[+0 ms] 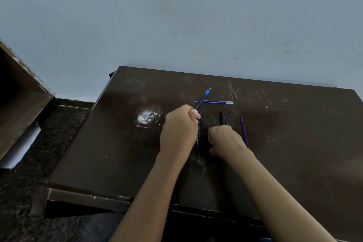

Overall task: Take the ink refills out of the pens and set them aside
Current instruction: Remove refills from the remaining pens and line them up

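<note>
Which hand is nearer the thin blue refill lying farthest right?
Right. The right hand lies just left of the refill; the left hand, gripping a pen, is farther left.

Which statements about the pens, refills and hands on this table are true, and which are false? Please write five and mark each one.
1. The left hand grips a blue-tipped pen that points away from the person. True.
2. Two loose refills lie on the table. True: a crosswise refill and a second refill right of the right hand.
3. The two refills touch each other. False: they lie apart.
4. The table is white. False: it is dark brown, with a pale worn spot.
5. A black pen lies between the hands. True.
</note>
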`<action>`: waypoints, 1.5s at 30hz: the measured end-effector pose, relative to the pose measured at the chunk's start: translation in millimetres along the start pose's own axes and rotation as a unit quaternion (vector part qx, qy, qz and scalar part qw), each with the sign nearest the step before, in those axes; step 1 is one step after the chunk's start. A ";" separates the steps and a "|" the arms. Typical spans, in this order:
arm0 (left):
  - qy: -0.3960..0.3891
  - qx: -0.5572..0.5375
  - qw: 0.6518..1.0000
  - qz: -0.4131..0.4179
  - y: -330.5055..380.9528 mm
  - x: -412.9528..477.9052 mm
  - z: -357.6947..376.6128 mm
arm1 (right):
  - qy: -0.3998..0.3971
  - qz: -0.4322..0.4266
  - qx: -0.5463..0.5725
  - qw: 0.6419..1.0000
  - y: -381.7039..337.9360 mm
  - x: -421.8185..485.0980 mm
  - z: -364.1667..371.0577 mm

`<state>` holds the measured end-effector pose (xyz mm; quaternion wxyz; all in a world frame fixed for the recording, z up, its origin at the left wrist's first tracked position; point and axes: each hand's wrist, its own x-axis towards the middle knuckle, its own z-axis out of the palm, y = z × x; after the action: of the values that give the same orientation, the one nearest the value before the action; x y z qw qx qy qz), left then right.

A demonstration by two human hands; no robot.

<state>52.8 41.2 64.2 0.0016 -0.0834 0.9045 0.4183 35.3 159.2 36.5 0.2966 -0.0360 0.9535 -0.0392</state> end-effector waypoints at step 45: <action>-0.030 0.011 0.999 -0.033 -1.7 -3.4 2.4 | 0.344 -0.162 0.337 0.861 26.7 -6.8 -42.9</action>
<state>56.3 42.5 61.6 0.0433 -0.1012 0.9053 0.4103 15.3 188.7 73.0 -0.0667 -0.0722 0.9042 -0.4156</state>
